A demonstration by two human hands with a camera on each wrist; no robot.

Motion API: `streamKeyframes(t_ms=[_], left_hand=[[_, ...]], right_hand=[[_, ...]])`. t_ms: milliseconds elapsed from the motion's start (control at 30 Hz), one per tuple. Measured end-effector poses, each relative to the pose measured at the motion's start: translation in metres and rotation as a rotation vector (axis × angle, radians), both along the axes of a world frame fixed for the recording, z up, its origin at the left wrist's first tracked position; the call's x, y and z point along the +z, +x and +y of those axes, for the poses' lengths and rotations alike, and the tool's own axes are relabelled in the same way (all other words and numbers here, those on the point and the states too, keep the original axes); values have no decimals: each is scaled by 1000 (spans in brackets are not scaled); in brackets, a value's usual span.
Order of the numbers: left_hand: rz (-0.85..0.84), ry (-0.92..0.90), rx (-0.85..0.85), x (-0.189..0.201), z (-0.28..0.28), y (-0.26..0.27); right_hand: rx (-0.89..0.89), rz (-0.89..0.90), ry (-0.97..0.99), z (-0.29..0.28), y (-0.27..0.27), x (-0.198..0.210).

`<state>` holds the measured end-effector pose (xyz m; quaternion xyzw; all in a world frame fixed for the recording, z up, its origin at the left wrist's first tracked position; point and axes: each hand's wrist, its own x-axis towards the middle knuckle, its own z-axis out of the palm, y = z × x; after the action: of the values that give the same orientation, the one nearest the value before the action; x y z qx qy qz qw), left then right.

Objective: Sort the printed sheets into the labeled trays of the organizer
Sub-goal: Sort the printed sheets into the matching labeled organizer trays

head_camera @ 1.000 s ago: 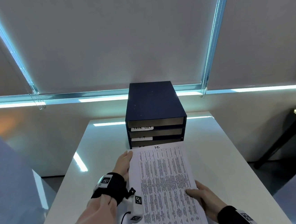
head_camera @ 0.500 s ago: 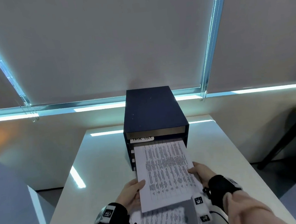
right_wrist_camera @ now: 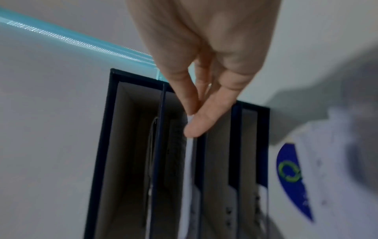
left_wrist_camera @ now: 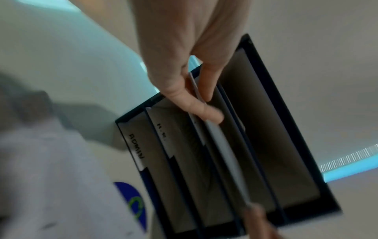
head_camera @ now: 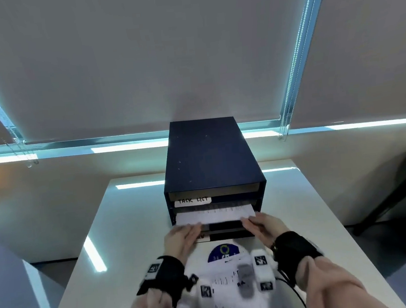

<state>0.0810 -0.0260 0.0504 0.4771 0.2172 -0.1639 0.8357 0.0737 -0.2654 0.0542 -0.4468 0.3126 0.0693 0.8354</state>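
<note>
A dark blue organizer (head_camera: 210,163) with stacked labeled trays stands at the table's middle back. A printed sheet (head_camera: 215,214) lies mostly inside the second tray, under the slot labeled "TASK LIST" (head_camera: 193,200). My left hand (head_camera: 182,235) pinches the sheet's near left corner, thumb on one face and fingers on the other (left_wrist_camera: 202,110). My right hand (head_camera: 263,225) pinches the near right corner (right_wrist_camera: 196,122). The sheet's edge (left_wrist_camera: 225,153) shows in both wrist views. Lower trays carry labels, one reading "ADMIN" (left_wrist_camera: 136,148). More printed sheets (head_camera: 233,297) lie on the table near me.
The white table (head_camera: 130,235) has bare surface left and right of the organizer. A sheet with a blue round logo (head_camera: 222,252) tops the near pile. Window blinds hang behind the table. A dark piece of furniture (head_camera: 404,191) stands to the right.
The sheet went from held flat in front of me to slid deep into the second tray. Both hands moved forward with it toward the organizer's front.
</note>
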Motion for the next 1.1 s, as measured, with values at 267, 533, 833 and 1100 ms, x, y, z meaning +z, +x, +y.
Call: streamKeyframes(t_ms=[267,533,833,1100], left_hand=[[-203,537,-227,4,10,-1],[-279,1292,-492,-61,29,-96],[-528,1360,-521,-58,23,-124],[-790,1727,-728,-51,19,-126]], right_hand=[[283,-75,-235,26,-9,18],[707,284,-751,13,-135,-69],[591,195,-722,10,-180,-80],[589,128,-803,10,-183,-85]])
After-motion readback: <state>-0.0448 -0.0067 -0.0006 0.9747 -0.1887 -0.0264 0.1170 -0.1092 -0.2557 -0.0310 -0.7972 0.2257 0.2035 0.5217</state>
